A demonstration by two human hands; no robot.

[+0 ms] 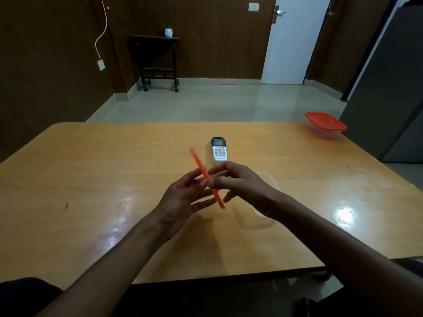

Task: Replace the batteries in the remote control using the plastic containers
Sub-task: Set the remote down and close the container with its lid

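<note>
Orange lid, pinched edge-on between right hand and half-open left hand, could slip onto the clear container at four o'clock.

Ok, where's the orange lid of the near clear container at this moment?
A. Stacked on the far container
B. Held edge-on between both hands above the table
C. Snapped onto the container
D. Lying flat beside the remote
B: the orange lid is tilted edge-on, pinched between the left hand and right hand, above the table, while the clear container sits open below the right wrist.
</note>
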